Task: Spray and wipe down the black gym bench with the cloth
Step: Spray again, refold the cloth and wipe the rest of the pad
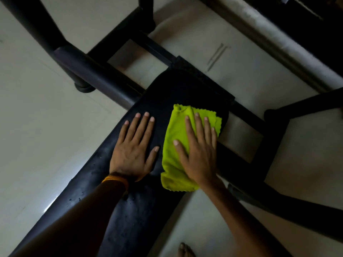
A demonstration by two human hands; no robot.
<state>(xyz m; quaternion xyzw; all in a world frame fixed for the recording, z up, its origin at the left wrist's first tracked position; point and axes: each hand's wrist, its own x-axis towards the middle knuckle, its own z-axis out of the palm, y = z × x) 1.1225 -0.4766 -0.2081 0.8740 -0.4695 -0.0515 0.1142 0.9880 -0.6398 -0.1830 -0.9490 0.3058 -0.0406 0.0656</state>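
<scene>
The black gym bench (178,89) runs from the lower left up to the middle of the view, its padded top dotted with small droplets near my left wrist. A bright yellow-green cloth (174,134) lies flat on the pad near its far end. My right hand (198,151) presses flat on the cloth with straight, spread fingers. My left hand (133,145) rests flat on the bare pad just left of the cloth, fingers straight. No spray bottle is in view.
Black frame tubes (92,75) of the bench cross the pale tiled floor (37,127) on the left and behind. More black bars (278,145) stand to the right. A grey ledge (269,39) runs along the upper right. Bare toes (184,249) show at the bottom edge.
</scene>
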